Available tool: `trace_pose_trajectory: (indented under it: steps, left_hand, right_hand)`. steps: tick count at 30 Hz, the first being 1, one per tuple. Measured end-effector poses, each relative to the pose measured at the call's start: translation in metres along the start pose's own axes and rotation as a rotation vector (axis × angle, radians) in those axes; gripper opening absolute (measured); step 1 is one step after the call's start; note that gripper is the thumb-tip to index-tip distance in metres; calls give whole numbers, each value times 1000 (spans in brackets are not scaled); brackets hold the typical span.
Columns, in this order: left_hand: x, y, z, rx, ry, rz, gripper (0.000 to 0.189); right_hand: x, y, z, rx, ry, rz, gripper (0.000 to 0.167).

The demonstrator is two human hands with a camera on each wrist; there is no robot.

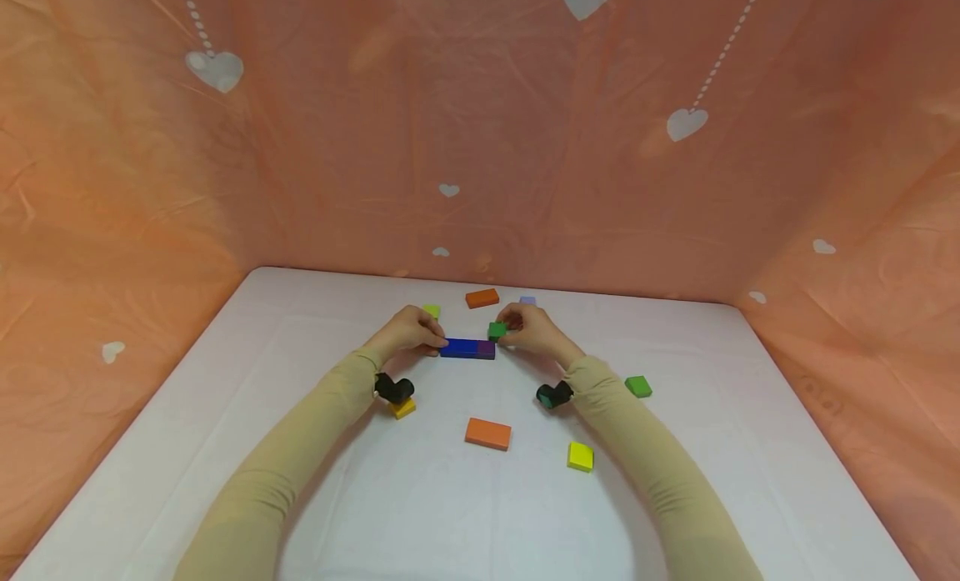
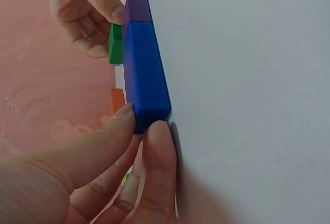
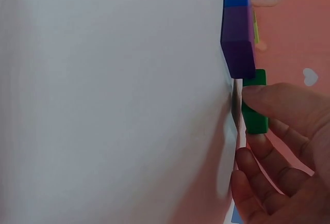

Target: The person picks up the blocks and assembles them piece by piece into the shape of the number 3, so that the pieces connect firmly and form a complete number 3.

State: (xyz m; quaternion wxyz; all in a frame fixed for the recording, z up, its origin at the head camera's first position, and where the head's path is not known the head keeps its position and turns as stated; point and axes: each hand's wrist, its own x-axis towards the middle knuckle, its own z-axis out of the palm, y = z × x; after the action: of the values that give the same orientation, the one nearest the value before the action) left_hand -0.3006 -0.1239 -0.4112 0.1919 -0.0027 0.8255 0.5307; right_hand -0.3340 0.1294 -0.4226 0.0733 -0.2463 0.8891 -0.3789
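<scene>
A long blue block lies end to end with a short purple block near the far side of the table. My left hand pinches the blue block's left end, thumb at its upper edge and index finger low on the end face in the left wrist view. Between the thumb and fingers of my right hand is a small green block. It is held just behind the purple block's right end. The right hand's other fingers curl loosely below it.
Orange blocks lie behind and in front of the row. A yellow block, another green block and an amber block lie nearer. Lime and pale blue blocks sit behind the hands.
</scene>
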Motion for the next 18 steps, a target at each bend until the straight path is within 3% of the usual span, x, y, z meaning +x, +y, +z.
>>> trace_pose_trajectory:
  steps: [18]
  left_hand:
    - [2, -2, -1, 6, -1, 10, 15]
  right_hand:
    - [0, 1, 3, -37, -28, 21, 30]
